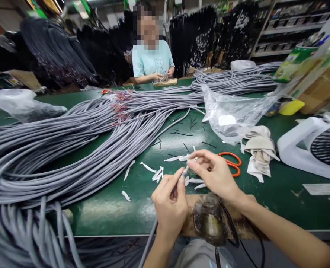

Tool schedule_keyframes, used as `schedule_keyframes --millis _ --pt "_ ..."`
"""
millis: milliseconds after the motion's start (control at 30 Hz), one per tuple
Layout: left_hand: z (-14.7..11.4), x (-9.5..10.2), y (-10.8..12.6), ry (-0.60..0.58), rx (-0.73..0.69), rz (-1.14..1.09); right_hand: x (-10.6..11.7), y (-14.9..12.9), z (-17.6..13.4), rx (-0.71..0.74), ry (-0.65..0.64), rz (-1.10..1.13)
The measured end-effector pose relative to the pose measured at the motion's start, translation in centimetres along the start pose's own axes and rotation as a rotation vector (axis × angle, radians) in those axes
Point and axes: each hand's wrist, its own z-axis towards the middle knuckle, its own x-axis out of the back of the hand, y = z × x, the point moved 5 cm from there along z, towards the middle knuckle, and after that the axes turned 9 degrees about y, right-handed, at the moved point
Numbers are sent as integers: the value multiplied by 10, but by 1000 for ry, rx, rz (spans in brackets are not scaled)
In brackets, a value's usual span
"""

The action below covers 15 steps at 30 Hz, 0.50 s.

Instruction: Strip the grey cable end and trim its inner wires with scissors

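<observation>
My left hand grips a grey cable near its end, fingers curled tight around it. My right hand pinches the cable's tip between thumb and forefinger, just above the green table. White scraps lie beside orange scissors. I can read no writing; the label on the green box is too blurred.

A green worktop carries a broad bundle of grey cables; white paper scraps, orange scissors, a clear plastic bag, folded cloths, perhaps gloves; a white fan.
</observation>
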Motion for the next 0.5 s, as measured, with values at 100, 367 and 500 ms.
schedule_keyframes --millis 100,367,500 --pt "0 4 -1 60 48 14 7 -2 -3 114 34 -236" --pt "-1 6 -1 90 59 9 -12 1 -23 354 -178 -533" --pt "-2 6 0 71 39 26 -11 -3 -24 385 -152 -562"
